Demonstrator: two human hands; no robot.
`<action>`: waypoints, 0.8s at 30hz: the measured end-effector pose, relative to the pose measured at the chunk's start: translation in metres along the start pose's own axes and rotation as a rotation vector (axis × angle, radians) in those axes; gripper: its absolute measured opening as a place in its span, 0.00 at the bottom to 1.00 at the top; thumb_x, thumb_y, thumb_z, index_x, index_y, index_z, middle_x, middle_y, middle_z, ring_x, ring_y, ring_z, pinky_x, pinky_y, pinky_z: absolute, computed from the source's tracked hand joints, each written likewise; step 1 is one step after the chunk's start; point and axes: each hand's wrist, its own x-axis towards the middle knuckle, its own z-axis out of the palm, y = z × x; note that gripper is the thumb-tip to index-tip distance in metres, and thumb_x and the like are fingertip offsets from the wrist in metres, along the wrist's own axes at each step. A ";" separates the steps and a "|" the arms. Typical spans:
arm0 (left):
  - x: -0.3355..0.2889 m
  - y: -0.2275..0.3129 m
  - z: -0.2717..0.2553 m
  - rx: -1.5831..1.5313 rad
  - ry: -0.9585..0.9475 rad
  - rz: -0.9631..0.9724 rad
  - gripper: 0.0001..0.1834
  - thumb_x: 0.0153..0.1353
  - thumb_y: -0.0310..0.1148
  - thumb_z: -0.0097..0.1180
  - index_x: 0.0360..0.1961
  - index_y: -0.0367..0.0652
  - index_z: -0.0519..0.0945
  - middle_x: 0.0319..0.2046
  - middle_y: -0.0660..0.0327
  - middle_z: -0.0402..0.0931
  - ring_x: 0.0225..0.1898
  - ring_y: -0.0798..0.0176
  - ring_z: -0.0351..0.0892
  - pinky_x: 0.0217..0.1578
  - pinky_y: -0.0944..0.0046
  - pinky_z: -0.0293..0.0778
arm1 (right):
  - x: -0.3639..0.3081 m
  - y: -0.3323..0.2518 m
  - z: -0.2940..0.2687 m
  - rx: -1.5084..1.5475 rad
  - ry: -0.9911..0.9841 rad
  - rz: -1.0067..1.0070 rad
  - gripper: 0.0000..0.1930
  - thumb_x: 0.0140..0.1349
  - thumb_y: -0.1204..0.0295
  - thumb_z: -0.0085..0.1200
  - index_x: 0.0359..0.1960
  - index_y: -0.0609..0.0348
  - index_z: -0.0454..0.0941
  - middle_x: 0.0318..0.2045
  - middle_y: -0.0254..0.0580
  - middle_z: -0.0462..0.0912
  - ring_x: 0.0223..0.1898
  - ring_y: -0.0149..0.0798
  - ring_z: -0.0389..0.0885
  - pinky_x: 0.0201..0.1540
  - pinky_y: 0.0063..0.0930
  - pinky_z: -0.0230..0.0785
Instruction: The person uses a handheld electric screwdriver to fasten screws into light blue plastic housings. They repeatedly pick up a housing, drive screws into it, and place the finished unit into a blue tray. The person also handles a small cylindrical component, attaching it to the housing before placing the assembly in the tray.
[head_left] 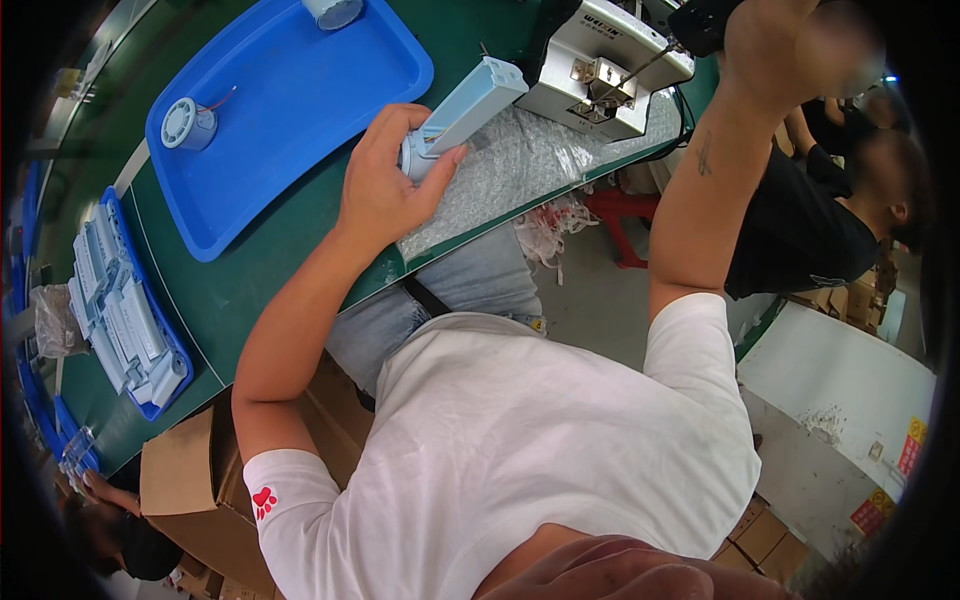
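Note:
My left hand (385, 190) is closed around a light blue plastic housing (472, 112), over the table's near edge. The housing has a long, hollow, trough-like part and a round end, which sits in my fingers. At the upper right, my right hand (775, 50) is wrapped round a black electric screwdriver (697, 25); part of the hand is blurred. The screwdriver's long thin bit slants down to the left, its tip at the metal pick-up slot of a silver screw feeder (555, 75). I cannot make out a screw on the tip.
A large blue tray (290, 110) holds a round light blue fan-like part (188, 125) with a red wire, and another round part (333, 10). Several housings (125, 300) fill a smaller tray at left. Bubble wrap (520, 170) covers the table's edge. Other people sit nearby.

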 end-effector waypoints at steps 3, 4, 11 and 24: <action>0.000 -0.001 0.000 0.001 0.000 0.008 0.16 0.60 0.26 0.70 0.47 0.36 0.79 0.45 0.54 0.82 0.44 0.61 0.82 0.46 0.63 0.75 | -0.002 0.000 0.001 0.017 0.013 -0.012 0.11 0.76 0.67 0.56 0.52 0.59 0.72 0.28 0.34 0.79 0.23 0.25 0.76 0.24 0.18 0.69; 0.000 -0.001 0.000 0.000 0.001 0.011 0.16 0.60 0.26 0.70 0.47 0.36 0.79 0.45 0.54 0.82 0.44 0.61 0.82 0.46 0.63 0.75 | -0.001 0.000 0.001 -0.005 0.013 -0.004 0.11 0.76 0.67 0.56 0.52 0.59 0.72 0.28 0.34 0.79 0.23 0.25 0.76 0.24 0.18 0.69; 0.000 -0.001 0.000 0.000 -0.004 0.001 0.16 0.61 0.27 0.70 0.47 0.36 0.79 0.44 0.54 0.82 0.43 0.62 0.82 0.46 0.63 0.75 | 0.000 -0.011 0.008 0.006 0.028 0.067 0.11 0.76 0.68 0.55 0.53 0.58 0.72 0.28 0.33 0.79 0.22 0.24 0.76 0.23 0.18 0.69; 0.000 -0.001 0.000 0.005 -0.005 -0.012 0.16 0.61 0.27 0.70 0.47 0.36 0.79 0.44 0.55 0.82 0.43 0.62 0.82 0.46 0.63 0.76 | 0.002 -0.006 0.004 -0.023 0.014 0.095 0.11 0.76 0.67 0.56 0.53 0.58 0.72 0.28 0.33 0.79 0.23 0.24 0.76 0.24 0.19 0.69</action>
